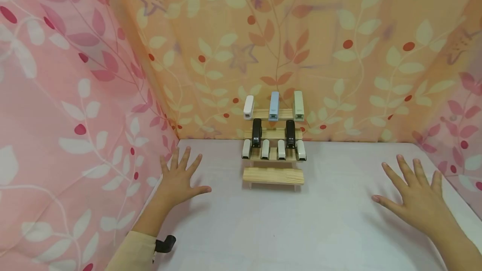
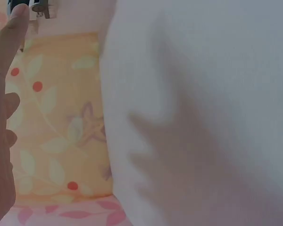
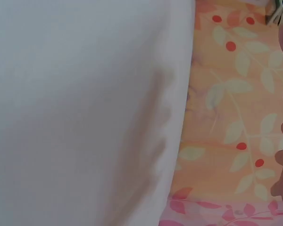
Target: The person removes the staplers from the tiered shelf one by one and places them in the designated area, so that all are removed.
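My left hand [image 1: 178, 185] hovers over the left side of the table, fingers spread and holding nothing. On the right side, my right hand [image 1: 418, 200] is likewise spread and bare, with its shadow on the cloth. Between them, farther back, stands a stepped wooden rack [image 1: 273, 175] of staplers. Its top step bears a white stapler [image 1: 249, 106], a light blue stapler [image 1: 274, 104] and a pale green stapler [image 1: 298, 103]. Two black staplers [image 1: 257, 131] sit below these. Several small white staplers [image 1: 246, 148] line a lower step. Neither hand touches the rack.
A white cloth [image 1: 275, 229] covers the table. Behind it hangs an orange leaf-patterned curtain [image 1: 211, 74], with a pink patterned curtain [image 1: 94, 108] along the left. A black fitting [image 1: 165, 244] sticks out from the left sleeve [image 1: 133, 250].
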A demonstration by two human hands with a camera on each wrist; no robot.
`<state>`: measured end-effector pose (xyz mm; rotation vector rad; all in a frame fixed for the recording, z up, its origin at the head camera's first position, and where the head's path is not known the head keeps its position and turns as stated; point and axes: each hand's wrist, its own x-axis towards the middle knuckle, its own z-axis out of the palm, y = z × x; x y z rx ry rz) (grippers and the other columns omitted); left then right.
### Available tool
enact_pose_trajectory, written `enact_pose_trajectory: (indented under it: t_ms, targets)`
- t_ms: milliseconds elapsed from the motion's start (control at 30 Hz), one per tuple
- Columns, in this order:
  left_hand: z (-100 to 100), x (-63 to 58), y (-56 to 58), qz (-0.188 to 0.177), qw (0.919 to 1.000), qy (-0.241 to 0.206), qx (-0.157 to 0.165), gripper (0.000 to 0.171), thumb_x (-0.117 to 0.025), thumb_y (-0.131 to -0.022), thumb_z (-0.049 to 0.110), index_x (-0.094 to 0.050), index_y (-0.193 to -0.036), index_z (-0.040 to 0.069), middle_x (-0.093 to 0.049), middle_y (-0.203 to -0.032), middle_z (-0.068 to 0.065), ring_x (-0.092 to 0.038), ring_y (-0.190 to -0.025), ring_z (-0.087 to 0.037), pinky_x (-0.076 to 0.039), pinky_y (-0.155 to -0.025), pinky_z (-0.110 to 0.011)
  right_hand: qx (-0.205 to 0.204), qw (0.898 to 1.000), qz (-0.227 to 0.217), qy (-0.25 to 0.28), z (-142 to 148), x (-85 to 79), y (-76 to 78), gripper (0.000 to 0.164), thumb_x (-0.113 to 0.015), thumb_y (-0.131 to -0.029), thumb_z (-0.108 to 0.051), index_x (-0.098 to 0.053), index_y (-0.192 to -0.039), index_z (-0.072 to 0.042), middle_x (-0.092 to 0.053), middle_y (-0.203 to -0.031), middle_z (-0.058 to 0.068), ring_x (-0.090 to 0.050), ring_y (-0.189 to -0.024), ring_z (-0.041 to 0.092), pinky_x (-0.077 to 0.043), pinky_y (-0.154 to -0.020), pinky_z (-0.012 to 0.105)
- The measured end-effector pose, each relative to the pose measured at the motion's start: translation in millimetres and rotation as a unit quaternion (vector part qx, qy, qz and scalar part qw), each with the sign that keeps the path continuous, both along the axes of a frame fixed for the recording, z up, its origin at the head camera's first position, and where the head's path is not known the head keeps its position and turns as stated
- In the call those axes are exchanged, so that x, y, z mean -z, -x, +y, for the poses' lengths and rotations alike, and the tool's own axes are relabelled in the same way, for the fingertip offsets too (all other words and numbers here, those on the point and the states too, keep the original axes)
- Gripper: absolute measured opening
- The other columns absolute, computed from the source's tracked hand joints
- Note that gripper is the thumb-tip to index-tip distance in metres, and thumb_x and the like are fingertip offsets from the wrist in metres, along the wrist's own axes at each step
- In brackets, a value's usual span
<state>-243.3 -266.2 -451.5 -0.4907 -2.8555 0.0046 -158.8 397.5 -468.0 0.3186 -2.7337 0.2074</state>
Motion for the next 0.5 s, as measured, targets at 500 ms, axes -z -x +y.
enact_pose_trajectory:
  t_ms: [500]
  targets:
    - [26.0,7.6,2.6,-0.043,0.9900,-0.134,-0.012,0.115,-0.060,-0.076,0.087,-0.019,-0.165,0.028,-0.003,-0.172,-0.016,0.019,-0.155,-0.042,0.020,-0.111,-0.078,-0.010,0.994,-0.022,0.103,-16.1,-9.8,3.4,0.097,-0.075,-0.091,-0.046,-0.018,-0.165,-0.017,0.003,-0.171,0.015,0.013,-0.155,0.043,0.027,-0.111,0.070]
